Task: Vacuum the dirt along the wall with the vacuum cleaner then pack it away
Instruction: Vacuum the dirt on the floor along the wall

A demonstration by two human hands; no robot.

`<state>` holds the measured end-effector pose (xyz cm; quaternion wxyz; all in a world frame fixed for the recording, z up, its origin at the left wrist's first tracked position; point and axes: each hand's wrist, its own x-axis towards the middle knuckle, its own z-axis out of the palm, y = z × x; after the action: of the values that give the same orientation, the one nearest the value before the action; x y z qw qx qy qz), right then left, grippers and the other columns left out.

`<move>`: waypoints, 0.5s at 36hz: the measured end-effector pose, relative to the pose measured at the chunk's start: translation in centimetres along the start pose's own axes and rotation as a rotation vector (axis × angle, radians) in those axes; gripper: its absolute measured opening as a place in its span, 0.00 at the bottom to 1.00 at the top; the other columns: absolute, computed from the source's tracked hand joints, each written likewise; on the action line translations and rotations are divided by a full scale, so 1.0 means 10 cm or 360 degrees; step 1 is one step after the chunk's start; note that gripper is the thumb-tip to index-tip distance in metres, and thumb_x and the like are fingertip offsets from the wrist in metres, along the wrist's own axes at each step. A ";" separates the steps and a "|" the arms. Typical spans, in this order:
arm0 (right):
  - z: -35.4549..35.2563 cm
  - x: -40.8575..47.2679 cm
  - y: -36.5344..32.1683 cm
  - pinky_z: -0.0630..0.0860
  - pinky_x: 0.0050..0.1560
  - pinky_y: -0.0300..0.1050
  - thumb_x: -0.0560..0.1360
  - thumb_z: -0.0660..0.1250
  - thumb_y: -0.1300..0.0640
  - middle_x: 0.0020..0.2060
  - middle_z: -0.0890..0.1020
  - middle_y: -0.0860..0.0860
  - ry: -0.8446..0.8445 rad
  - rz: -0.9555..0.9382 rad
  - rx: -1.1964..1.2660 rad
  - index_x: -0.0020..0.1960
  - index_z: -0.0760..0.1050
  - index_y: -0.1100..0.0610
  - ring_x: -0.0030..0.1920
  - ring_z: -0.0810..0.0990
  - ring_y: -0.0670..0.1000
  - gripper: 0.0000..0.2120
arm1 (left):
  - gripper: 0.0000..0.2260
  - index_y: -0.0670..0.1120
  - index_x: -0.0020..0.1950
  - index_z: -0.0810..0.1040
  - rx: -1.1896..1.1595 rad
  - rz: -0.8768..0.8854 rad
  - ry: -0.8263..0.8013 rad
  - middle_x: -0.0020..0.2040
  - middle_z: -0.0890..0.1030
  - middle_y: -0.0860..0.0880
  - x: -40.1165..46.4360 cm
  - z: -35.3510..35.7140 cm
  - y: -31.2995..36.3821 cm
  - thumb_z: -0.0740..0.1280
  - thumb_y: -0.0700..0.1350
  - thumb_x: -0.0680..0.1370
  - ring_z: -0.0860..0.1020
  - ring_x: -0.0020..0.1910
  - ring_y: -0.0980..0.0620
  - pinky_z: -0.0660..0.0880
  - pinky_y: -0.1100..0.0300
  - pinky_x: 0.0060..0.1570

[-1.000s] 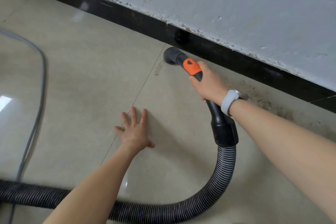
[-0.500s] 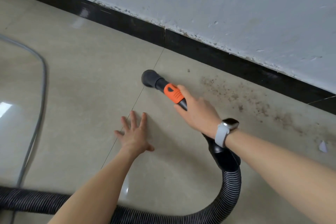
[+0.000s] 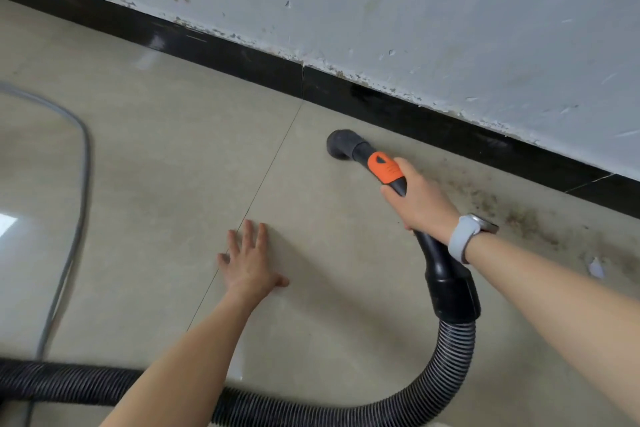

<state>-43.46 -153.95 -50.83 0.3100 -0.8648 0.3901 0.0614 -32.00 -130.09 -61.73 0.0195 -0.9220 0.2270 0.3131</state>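
My right hand [image 3: 420, 204] grips the black vacuum handle with its orange slider [image 3: 383, 167]. The round black nozzle [image 3: 341, 144] rests mouth-down on the beige floor tile, a short way out from the black skirting [image 3: 433, 123]. Brown dirt [image 3: 491, 204] lies scattered along the skirting to the right of the nozzle, partly behind my wrist. The ribbed black hose [image 3: 450, 367] curves from the handle down and leftward across the bottom of the view. My left hand [image 3: 249, 260] lies flat on the floor with fingers spread, holding nothing.
A grey power cord [image 3: 78, 201] loops over the floor at the left. A small white scrap [image 3: 596, 268] lies on the tile at the right. The white wall [image 3: 450, 17] above the skirting has chipped, stained paint.
The nozzle swung away from the wall toward me, then back right and closer to the skirting. My left hand stayed flat on the floor.
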 end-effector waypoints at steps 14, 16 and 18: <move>0.33 -0.86 -0.44 0.73 0.50 0.51 0.80 0.58 0.44 0.57 0.79 0.59 -0.0418 -0.0383 -0.0593 0.77 0.49 0.43 0.55 0.78 0.63 0.30 | 0.18 0.46 0.66 0.74 -0.0413 -0.0143 0.0566 0.63 0.74 0.45 -0.27 0.05 -0.56 0.67 0.49 0.77 0.69 0.64 0.44 0.64 0.49 0.60; 0.25 -0.82 -0.35 0.74 0.50 0.51 0.79 0.59 0.44 0.56 0.80 0.59 -0.0364 -0.0342 -0.0588 0.77 0.50 0.43 0.54 0.79 0.63 0.30 | 0.11 0.47 0.59 0.79 -0.0325 -0.0093 0.0624 0.54 0.80 0.47 -0.27 0.02 -0.58 0.65 0.47 0.79 0.74 0.57 0.45 0.64 0.51 0.55; 0.13 -0.78 -0.21 0.75 0.48 0.50 0.79 0.59 0.45 0.54 0.80 0.58 -0.0291 -0.0252 -0.0525 0.76 0.52 0.44 0.50 0.79 0.62 0.28 | 0.08 0.47 0.52 0.81 -0.0251 -0.0040 0.0653 0.48 0.82 0.48 -0.26 0.00 -0.55 0.63 0.46 0.80 0.76 0.51 0.46 0.62 0.53 0.50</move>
<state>-47.16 -147.21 -48.16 0.2021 -0.9227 0.2756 0.1782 -31.49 -124.09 -60.76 -0.0954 -0.9678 0.1893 0.1353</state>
